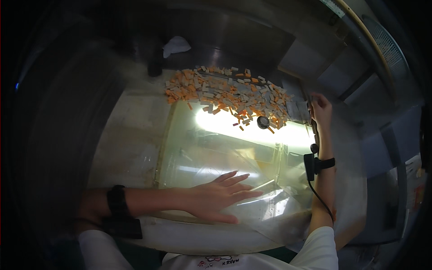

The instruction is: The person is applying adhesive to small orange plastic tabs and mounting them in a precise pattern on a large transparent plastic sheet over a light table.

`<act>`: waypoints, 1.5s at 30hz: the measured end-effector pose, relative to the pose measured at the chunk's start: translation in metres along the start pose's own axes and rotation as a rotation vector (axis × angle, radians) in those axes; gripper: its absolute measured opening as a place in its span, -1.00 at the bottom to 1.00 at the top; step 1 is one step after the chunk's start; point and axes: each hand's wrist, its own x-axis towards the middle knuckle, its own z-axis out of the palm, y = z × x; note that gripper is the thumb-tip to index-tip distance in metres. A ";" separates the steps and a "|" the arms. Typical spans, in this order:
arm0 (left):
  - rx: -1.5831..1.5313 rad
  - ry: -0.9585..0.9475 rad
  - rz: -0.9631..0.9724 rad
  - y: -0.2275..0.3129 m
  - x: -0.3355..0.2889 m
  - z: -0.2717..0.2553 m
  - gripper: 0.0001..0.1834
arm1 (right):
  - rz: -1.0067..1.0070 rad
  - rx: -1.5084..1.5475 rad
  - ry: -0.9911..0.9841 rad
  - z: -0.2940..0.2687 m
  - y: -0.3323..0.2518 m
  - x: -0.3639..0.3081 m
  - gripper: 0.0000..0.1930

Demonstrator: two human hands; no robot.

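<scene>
My left hand (222, 196) lies flat with its fingers spread, over clear plastic sheeting (274, 207) that looks like a bag, at the near side of a glowing light panel (220, 157). At the panel's far right edge, my right hand (321, 109) has its fingers curled; what they hold, if anything, I cannot make out. Close to those fingers is a small patch of clear plastic (297, 110). A heap of small orange and whitish block-like pieces (234, 94) spreads across the panel's far side. A round dark object (263, 122) sits at the heap's near edge.
Beyond the heap lies a crumpled white cloth (176, 46) on a dark surface, with a dark cylinder (155, 67) nearby. A pale table surface (126, 148) borders the panel on the left. At the far right stands a light-blue mesh basket (384, 40). A cable (321, 198) hangs along my right forearm.
</scene>
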 end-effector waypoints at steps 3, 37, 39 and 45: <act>-0.009 -0.005 -0.004 0.001 -0.002 0.000 -0.26 | -0.059 0.514 -0.277 0.014 -0.032 -0.018 -0.87; 0.065 -0.064 0.301 -0.008 0.001 -0.009 -0.27 | -0.383 0.318 -0.119 0.084 -0.038 -0.079 -0.87; 0.057 -0.074 0.327 -0.010 0.004 -0.008 -0.25 | -0.396 0.264 -0.068 0.085 -0.032 -0.078 -0.89; 0.110 -0.127 0.373 -0.014 0.014 -0.013 -0.17 | -0.474 0.004 0.072 0.095 -0.023 -0.085 -0.91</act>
